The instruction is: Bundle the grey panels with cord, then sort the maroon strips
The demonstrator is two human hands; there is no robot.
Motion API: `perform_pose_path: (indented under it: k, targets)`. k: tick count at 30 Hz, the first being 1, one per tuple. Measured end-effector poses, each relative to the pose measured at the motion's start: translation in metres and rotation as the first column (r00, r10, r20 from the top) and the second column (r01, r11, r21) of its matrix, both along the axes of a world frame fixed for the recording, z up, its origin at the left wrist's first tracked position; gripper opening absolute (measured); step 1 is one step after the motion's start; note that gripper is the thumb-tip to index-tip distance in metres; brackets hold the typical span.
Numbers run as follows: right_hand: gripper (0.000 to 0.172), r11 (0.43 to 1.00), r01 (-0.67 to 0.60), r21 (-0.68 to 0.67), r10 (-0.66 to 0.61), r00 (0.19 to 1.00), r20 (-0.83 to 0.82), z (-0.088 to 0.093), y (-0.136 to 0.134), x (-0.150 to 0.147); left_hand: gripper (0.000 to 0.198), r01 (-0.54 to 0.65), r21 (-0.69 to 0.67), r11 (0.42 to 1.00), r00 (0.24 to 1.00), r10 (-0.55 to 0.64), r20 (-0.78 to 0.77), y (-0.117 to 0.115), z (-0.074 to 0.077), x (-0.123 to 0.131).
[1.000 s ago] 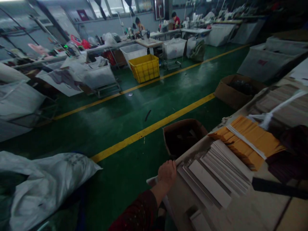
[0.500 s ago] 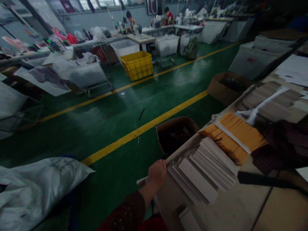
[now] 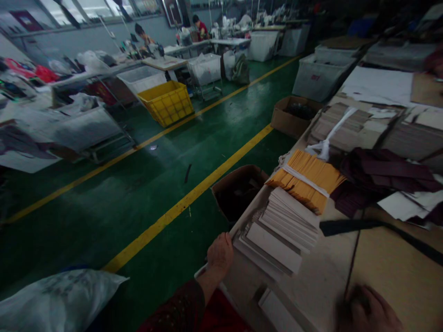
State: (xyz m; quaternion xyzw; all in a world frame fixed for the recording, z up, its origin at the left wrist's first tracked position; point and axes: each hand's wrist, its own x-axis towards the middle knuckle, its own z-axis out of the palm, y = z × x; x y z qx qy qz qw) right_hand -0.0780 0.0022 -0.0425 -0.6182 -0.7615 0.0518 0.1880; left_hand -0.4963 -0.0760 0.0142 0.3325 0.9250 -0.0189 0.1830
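Note:
My left hand is closed over the near edge of the worktable, in a dark patterned sleeve. Right beside it lies a fanned stack of pale card strips. Behind that stack sits a bundle of orange-yellow sheets tied with a white band. My right hand shows at the bottom right over the table, blurred and dark, so I cannot make out its fingers. A black strap lies across the table above it.
Dark maroon fabric pieces and more card stacks cover the table farther back. An open cardboard box stands on the green floor against the table. A yellow crate, white bins, a white sack and distant seated workers line the aisle.
The view has swung right and down, bringing more of the table into sight. My right hand has come into view at the bottom right. My left hand stays on the table edge.

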Motion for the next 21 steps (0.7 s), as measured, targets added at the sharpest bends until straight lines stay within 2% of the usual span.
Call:
perform_pose_path:
  k: [2,3,6,8,9,11,13,15,18,21]
  targets:
    - [0.053,0.995,0.092,0.034,-0.088,0.99,-0.114,0.035,0.007,-0.042,0.034,-0.002,0.009,1.0,1.0,0.002,0.016,0.0,0.001,-0.001]
    - [0.052,0.996,0.085,0.021,-0.079,0.977,-0.197,0.055,0.007,-0.07,0.035,-0.002,0.014,1.0,1.0,0.002,0.026,-0.001,0.001,-0.001]
    - [0.04,0.997,-0.08,0.004,0.077,0.933,-0.351,0.102,-0.01,-0.167,0.039,-0.001,0.033,0.999,0.997,-0.001,0.08,-0.003,-0.002,-0.004]
    - [0.03,0.974,-0.22,0.045,0.219,0.884,-0.413,0.111,-0.034,-0.229,0.041,0.003,0.052,0.999,0.989,-0.011,0.148,-0.006,-0.006,-0.007]
    - [0.027,0.959,-0.282,0.036,0.269,0.859,-0.435,0.108,-0.048,-0.255,0.041,0.004,0.064,0.998,0.981,-0.017,0.192,-0.007,-0.008,-0.008]
    - [0.024,0.938,-0.347,0.002,0.307,0.826,-0.472,0.09,-0.077,-0.294,0.038,0.001,0.087,0.996,0.957,-0.026,0.288,-0.01,-0.012,-0.011]
    - [0.023,0.924,-0.381,-0.045,0.313,0.817,-0.483,0.066,-0.103,-0.315,0.036,-0.004,0.108,0.994,0.918,-0.039,0.395,-0.012,-0.016,-0.019]
    - [0.024,0.943,-0.328,-0.051,0.273,0.853,-0.444,0.044,-0.121,-0.327,0.036,0.014,0.135,0.991,0.855,-0.082,0.512,-0.016,-0.02,-0.034]
    - [0.033,0.978,-0.206,-0.026,0.191,0.943,-0.271,0.024,-0.133,-0.339,0.029,0.07,0.166,0.984,0.747,-0.162,0.644,-0.029,-0.029,-0.08]
    - [0.038,0.987,-0.159,-0.035,0.156,0.984,-0.085,0.019,-0.136,-0.351,0.022,0.103,0.089,0.991,0.725,-0.137,0.675,-0.056,-0.037,-0.151]
